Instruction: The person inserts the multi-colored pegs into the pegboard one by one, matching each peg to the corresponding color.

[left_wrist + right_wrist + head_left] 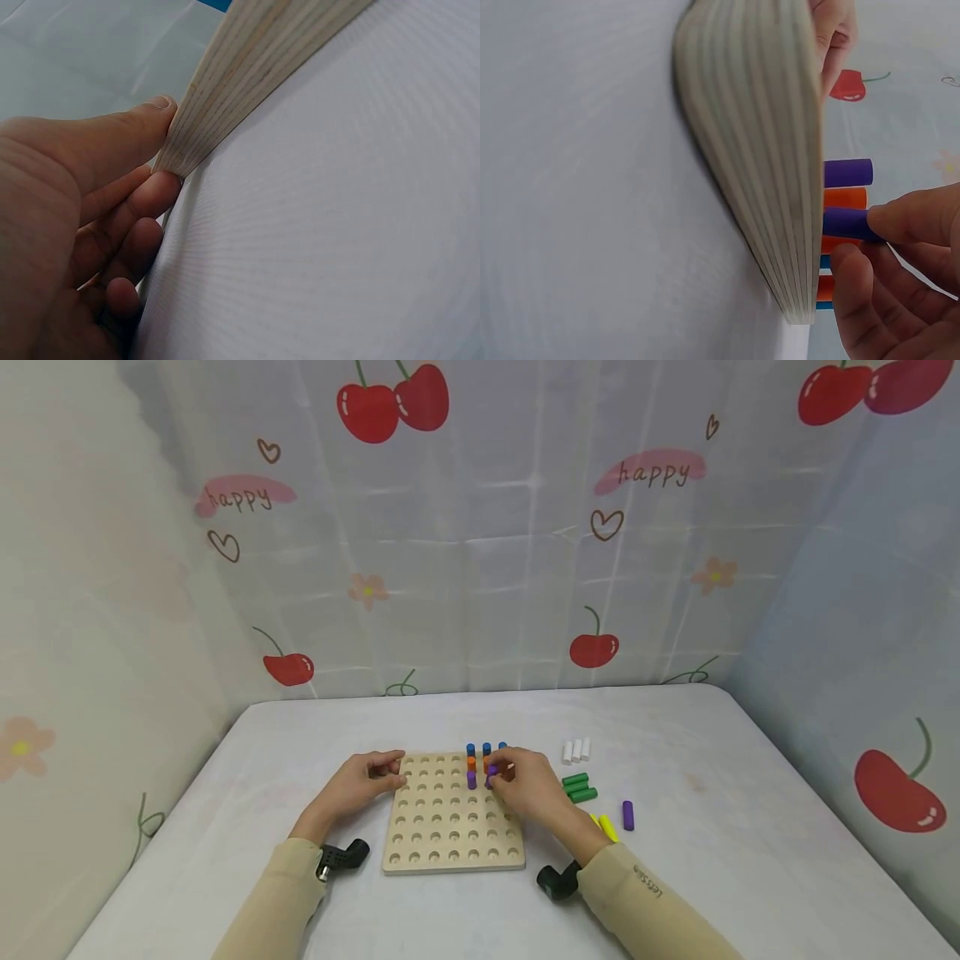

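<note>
On a counter draped in white cloth (420, 914) lies a square pegboard of pale layered wood (454, 867), its top drilled with rows of round holes. Near the board's far right corner, blue cylindrical pegs (471, 750) stand in the far row, orange cylindrical pegs (471, 763) in the next, and an upright purple cylindrical peg (472, 779) in the third.

The right hand (528, 785) has a narrow grip: thumb and fingers pinch a second purple cylindrical peg (847, 223), upright at the board's third row, just right of the upright one. Whether it is fully seated, I cannot tell. The left hand (360, 785) has the board's far left corner in its grip, thumb at the upper edge and a fingertip against the lower, closed to the wood's thickness.

Right of the board lie green cylindrical pegs (577, 787) and, partly behind the right forearm, yellow cylindrical pegs (608, 828); a loose purple cylindrical peg (628, 816) lies farther right of it. White cylindrical pegs (577, 751) sit off its far right corner.

The step in hand seems to be setting the third row's middle purple peg. The next move probably calls for pressing it home, releasing, then bringing the loose purple one to the board.
</note>
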### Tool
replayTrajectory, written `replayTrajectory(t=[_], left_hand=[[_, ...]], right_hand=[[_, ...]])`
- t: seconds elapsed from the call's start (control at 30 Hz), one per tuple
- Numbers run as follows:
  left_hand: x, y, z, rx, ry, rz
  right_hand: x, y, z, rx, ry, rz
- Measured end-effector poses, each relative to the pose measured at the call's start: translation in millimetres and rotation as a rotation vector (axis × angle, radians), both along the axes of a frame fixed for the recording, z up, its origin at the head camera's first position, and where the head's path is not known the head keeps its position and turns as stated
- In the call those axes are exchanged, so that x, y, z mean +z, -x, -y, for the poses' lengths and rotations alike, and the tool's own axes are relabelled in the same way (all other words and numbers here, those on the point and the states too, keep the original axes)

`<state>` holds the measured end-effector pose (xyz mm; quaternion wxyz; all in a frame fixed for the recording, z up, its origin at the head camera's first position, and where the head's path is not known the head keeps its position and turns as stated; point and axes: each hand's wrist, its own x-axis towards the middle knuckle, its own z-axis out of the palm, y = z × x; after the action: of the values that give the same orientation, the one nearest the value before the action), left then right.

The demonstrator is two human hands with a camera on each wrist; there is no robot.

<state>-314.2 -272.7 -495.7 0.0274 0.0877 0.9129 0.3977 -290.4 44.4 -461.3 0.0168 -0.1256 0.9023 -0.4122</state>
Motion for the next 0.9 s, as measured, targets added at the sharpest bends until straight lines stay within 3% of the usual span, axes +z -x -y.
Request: replayTrajectory(t=[0.4, 0.9], left_hand=[[0.5, -0.2, 0.1, -0.004, -0.006, 0.007], [-1.0, 0.5, -0.1, 0.004, 0.018, 0.001]], right_hand=[[-2.3, 1.1, 1.0, 0.017, -0.031, -0.055], [-2.4, -1.2, 0.5, 0.023, -0.022, -0.028]])
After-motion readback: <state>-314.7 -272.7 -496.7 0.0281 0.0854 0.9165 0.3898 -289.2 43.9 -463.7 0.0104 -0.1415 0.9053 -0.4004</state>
